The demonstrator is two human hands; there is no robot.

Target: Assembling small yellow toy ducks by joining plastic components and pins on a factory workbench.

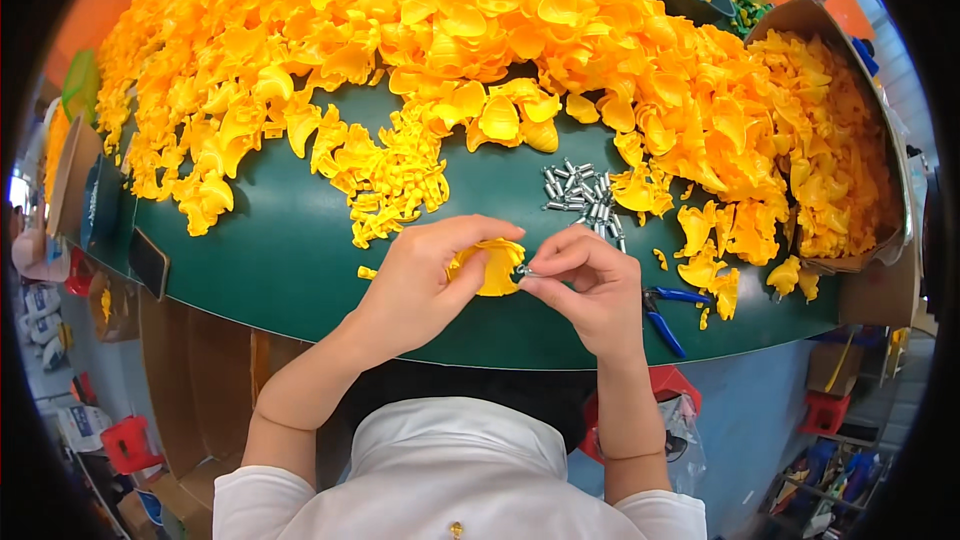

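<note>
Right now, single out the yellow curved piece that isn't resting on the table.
The yellow curved piece held in the left hand; the others around it lie on the green table or in the cardboard box.

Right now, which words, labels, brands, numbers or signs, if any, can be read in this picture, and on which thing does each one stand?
No text can be read.
White package at lower left: bluish marks, too small and blurred to read.
Yellow piece in the left hand: no lettering visible.
Blue-handled pliers: none visible.
</note>
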